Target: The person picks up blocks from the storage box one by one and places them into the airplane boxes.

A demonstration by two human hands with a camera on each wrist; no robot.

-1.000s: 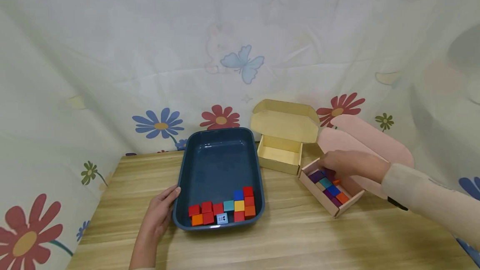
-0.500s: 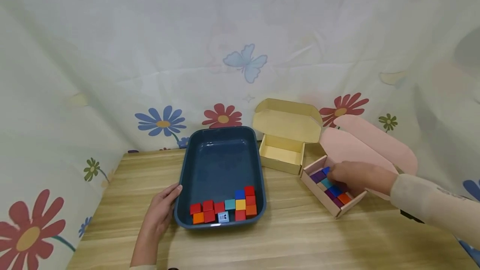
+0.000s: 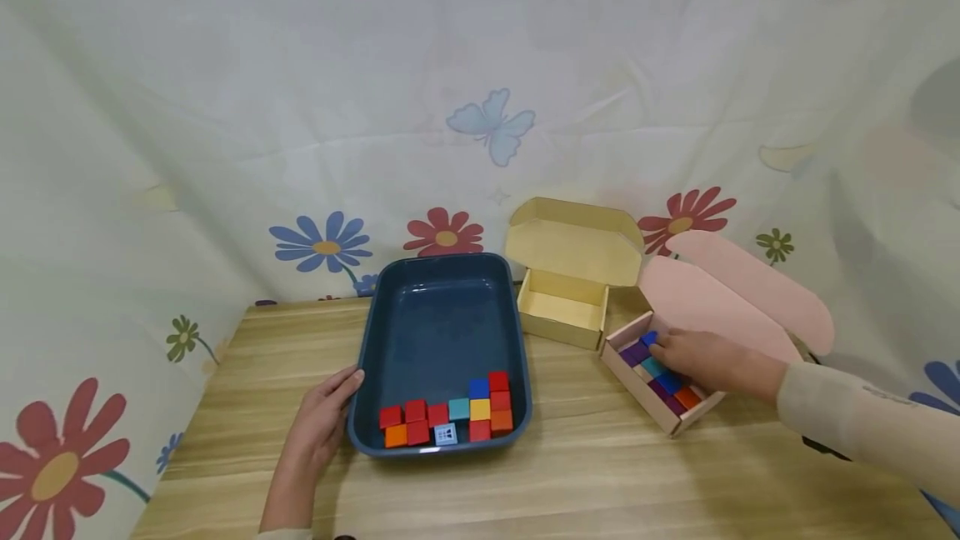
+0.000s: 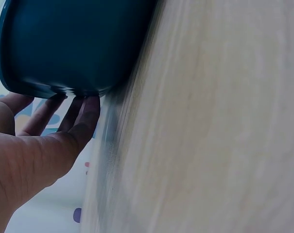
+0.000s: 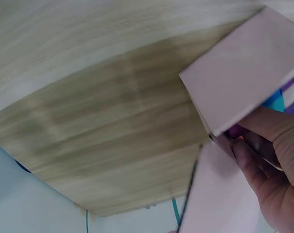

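A dark blue tray (image 3: pixel 442 332) stands on the table with several colored cubes (image 3: pixel 480 409) gathered at its near end. My left hand (image 3: pixel 322 415) holds the tray's left side, thumb at the rim; in the left wrist view the bent fingertips (image 4: pixel 91 104) meet the outer wall. My right hand (image 3: pixel 705 361) reaches into an open pink box (image 3: pixel 637 394) holding purple, teal, blue and orange cubes. Its fingertips are right at a blue cube (image 3: pixel 650 339) in the far corner. In the right wrist view, a magenta cube (image 5: pixel 237 130) shows beside the thumb; I cannot tell whether it is pinched.
An open yellow box (image 3: pixel 562 307), with its lid raised, stands between the tray and the pink box. The pink box's lid (image 3: pixel 712 307) lies folded back behind my right hand. A flower-printed cloth (image 3: pixel 360 107) hangs behind the wooden table (image 3: pixel 570 473).
My right hand has drawn back slightly toward the right inside the pink box, uncovering the blue cube in its far corner. The left hand stays on the tray.
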